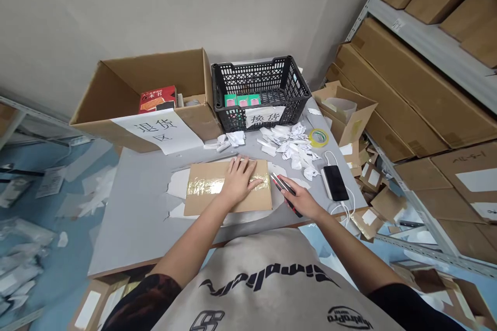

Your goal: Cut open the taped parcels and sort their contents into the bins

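A flat cardboard box (205, 201) lies on the table in front of me, with shiny clear tape along its middle and its right edge. My left hand (237, 181) rests on top of the box, palm down and fingers spread. Just beyond the right end of the box, my right hand (303, 200) is wrapped round a red and black utility knife (280, 184). The knife points up and left toward the taped right edge, apart from the box. How far its blade is out is too small to tell.
Behind stand a large carton (147, 129) holding a red book (158, 99), and a black plastic crate (260, 83) with green packs. Crumpled paper (297, 147), a yellow tape roll (318, 137) and a phone (336, 183) with a white cable lie at right. Shelves of cartons (419, 83) border the table.
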`<state>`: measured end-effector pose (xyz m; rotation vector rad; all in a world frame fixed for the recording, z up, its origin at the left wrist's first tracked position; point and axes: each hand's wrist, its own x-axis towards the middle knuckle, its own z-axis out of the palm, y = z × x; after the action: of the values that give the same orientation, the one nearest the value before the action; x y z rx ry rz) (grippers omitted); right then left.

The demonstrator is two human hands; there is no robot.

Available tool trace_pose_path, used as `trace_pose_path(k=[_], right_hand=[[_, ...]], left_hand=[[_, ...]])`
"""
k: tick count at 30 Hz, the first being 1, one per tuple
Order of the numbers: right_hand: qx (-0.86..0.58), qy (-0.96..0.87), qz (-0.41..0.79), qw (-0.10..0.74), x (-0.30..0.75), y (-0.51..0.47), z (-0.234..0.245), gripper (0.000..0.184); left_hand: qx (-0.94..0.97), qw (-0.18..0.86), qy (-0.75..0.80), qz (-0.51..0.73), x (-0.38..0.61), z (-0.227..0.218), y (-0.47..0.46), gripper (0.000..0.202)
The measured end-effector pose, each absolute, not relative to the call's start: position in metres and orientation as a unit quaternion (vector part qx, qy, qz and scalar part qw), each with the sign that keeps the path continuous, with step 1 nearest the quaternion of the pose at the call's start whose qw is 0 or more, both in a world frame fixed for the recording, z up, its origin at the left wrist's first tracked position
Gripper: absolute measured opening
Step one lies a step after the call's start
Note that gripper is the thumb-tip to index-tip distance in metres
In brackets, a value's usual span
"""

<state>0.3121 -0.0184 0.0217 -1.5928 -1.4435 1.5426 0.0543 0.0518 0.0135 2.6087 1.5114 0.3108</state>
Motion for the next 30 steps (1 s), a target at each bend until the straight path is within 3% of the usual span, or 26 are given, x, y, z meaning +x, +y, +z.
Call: trace_pose_path(k=[6, 9, 30], right_hand=[[-0.577, -0.542, 0.566, 0.233, 0.313, -0.013, 0.025, 0.058], [-0.585, -0.543, 0.562, 0.216, 0.314, -0.013, 0.026, 0.059], [-0.633, -0.605, 0.439, 0.203, 0.299, -0.021, 0.043, 0.052]], left_hand=[[0.892, 0.115, 0.429, 0.087, 0.026, 0.017, 0.039, 0.115], [0.894, 0.126, 0.423, 0.083, 0.020, 0.014, 0.034, 0.124], [0.885, 0.107, 0.444, 0.089, 0.021, 0.009, 0.028, 0.113]])
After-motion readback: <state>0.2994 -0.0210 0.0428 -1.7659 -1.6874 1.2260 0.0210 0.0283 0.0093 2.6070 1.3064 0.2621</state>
